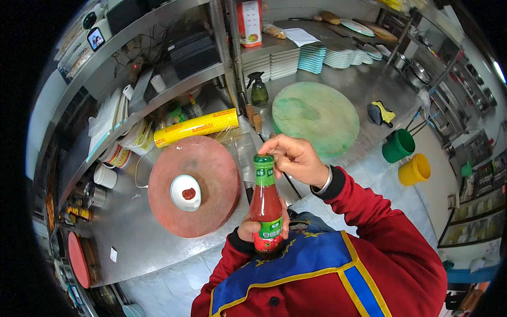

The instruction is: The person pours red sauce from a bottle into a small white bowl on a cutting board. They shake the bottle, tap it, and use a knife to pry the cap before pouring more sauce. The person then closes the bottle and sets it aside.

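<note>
A glass bottle of red sauce (268, 200), with a green neck wrap and a printed label, stands upright close to my apron. My left hand (250, 229) is wrapped around its lower body, and part of that hand is hidden behind the glass. At the top, the fingers of my right hand (295, 156) touch the green cap (263, 158), which sits on the bottle's mouth. To the left, a small white bowl (180, 189) with a dab of dark red paste (189, 193) rests on a round red cutting board (216, 166).
A roll of yellow cling film (196, 127) lies behind the red board. A round green cutting board (317, 115), a spray bottle (258, 90) and stacked plates (284, 65) occupy the back counter. Green (398, 146) and yellow (414, 169) buckets stand at right.
</note>
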Demonstrator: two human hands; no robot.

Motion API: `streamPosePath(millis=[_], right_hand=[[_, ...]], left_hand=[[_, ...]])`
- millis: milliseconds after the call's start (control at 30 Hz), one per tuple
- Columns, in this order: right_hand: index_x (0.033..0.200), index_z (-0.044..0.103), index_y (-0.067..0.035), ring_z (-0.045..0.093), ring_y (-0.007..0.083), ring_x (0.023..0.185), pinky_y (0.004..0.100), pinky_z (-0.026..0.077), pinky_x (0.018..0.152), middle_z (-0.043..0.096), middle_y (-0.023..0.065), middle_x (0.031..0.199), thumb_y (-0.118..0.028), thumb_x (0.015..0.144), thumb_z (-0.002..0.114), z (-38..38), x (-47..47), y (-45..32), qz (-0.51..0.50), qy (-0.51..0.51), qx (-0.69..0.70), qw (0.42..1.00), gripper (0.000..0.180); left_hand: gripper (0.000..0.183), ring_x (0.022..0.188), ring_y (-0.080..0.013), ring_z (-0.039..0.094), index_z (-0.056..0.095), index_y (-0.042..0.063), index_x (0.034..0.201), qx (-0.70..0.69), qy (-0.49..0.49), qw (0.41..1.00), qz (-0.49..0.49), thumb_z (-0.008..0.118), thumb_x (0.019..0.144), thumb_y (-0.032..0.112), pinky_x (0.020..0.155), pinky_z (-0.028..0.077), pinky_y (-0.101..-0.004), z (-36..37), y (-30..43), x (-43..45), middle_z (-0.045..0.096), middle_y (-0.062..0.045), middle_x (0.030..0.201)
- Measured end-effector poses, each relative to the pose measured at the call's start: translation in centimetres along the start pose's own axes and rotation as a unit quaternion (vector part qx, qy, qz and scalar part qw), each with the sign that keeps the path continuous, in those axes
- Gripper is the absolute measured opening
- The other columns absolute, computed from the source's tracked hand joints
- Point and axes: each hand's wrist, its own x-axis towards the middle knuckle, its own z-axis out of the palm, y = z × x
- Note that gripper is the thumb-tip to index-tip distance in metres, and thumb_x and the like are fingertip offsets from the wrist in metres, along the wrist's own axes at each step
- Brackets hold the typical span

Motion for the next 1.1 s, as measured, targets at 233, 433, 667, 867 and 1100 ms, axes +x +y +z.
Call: streamPosePath(millis=[233,433,667,867,1100], right_hand=[[0.126,0.055,-0.002,0.061,0.0084,0.070,0.0256,0.050,0.065,0.063,0.0038,0.085,-0.005,0.090,0.056,-0.2,-2.5,1.0,-0.090,0.026,-0.076,0.993,0.036],[0.110,0.061,-0.004,0.044,0.0074,0.050,0.0271,0.035,0.049,0.045,0.0003,0.055,-0.004,0.080,0.060,-0.7,-5.4,2.5,-0.082,0.129,-0.125,0.980,0.030],[0.109,0.062,-0.005,0.049,0.0083,0.052,0.0266,0.041,0.053,0.050,0.0023,0.057,-0.004,0.078,0.063,-1.1,-9.5,0.4,-0.048,0.232,-0.152,0.960,0.032],[0.113,0.063,-0.006,0.047,0.0102,0.054,0.0271,0.041,0.057,0.049,0.0003,0.059,-0.003,0.076,0.062,-1.4,-9.0,-0.8,-0.052,0.179,-0.155,0.970,0.037],[0.117,0.063,-0.001,0.055,0.0058,0.054,0.0220,0.044,0.053,0.064,0.0018,0.076,0.007,0.076,0.047,-1.3,-7.4,-0.4,0.003,0.107,-0.132,0.985,0.045]], left_hand=[[0.084,0.078,-0.0313,0.066,0.040,-0.002,0.124,-0.067,-0.019,0.996,-0.050,0.082,0.064,0.039,0.068,0.056,-0.0387,-1.8,-1.6,-0.7,0.062,-0.021,0.094],[0.083,0.072,-0.0307,0.066,0.037,0.000,0.129,-0.019,0.090,0.996,-0.017,0.074,0.073,0.049,0.061,0.056,-0.0364,-0.3,-3.5,-0.4,0.061,-0.021,0.085],[0.082,0.088,-0.0254,0.065,0.026,0.002,0.144,0.345,0.220,0.905,-0.119,0.073,0.078,0.016,0.077,0.055,-0.0382,3.3,-0.4,1.3,0.059,-0.014,0.103],[0.067,0.083,-0.0225,0.067,0.036,0.002,0.132,0.298,0.137,0.937,-0.124,0.074,0.078,0.014,0.078,0.055,-0.0364,3.6,1.1,2.1,0.061,-0.011,0.094],[0.072,0.087,-0.0238,0.066,0.032,0.003,0.137,0.202,0.093,0.971,-0.088,0.072,0.078,0.014,0.080,0.054,-0.0370,2.3,0.6,0.8,0.060,-0.014,0.101]])
